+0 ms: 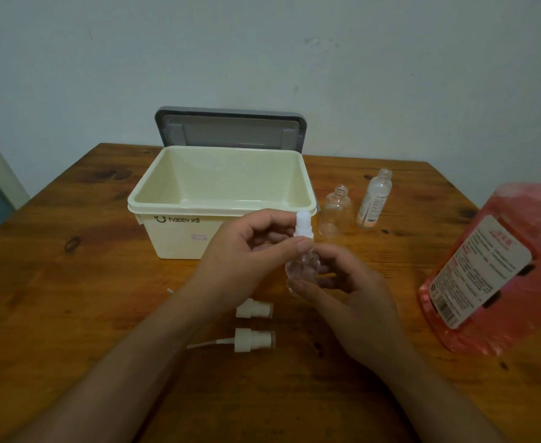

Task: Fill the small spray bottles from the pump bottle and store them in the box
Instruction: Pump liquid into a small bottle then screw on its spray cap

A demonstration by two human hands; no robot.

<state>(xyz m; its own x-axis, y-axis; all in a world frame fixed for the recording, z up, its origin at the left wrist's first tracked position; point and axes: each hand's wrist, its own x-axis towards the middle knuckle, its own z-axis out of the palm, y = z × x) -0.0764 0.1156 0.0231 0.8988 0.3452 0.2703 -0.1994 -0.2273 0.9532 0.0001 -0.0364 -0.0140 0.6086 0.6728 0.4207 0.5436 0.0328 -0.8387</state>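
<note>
Clear spray bottle (302, 266) is pinched at its base by the right grip (349, 302); its white spray cap (303, 223) is clasped by the left grip (246, 247).

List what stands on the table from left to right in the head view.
Cream box → short clear bottle → tall labelled bottle → big red bottle. Left out, overlapping the box: the held spray bottle, the two loose caps.
</note>
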